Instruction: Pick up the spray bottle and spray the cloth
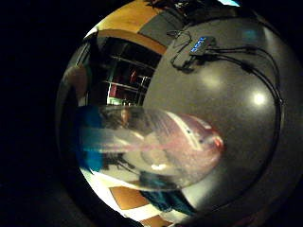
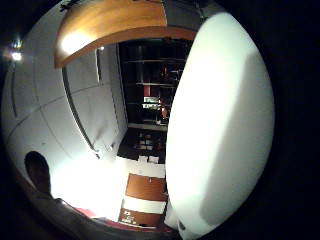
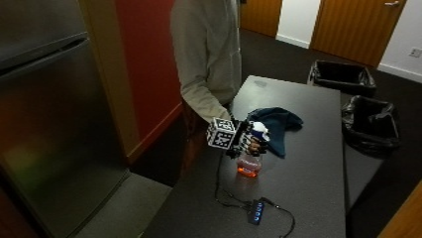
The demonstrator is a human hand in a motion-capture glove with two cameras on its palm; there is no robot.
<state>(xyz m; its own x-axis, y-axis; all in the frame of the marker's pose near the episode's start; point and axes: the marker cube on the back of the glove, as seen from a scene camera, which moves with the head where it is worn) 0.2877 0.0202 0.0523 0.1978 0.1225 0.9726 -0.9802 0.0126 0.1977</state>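
No legible text or labels.

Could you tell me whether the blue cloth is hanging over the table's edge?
No, the blue cloth lies wholly on the grey table, beyond the spray bottle.

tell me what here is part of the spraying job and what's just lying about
Part of the job:
- spray bottle, gripped at its top by the gloved right hand
- dark blue cloth on the table beside it

Just lying about:
- small hub with blue lights and its cables on the table
- two black-lined bins on the floor
- steel fridge
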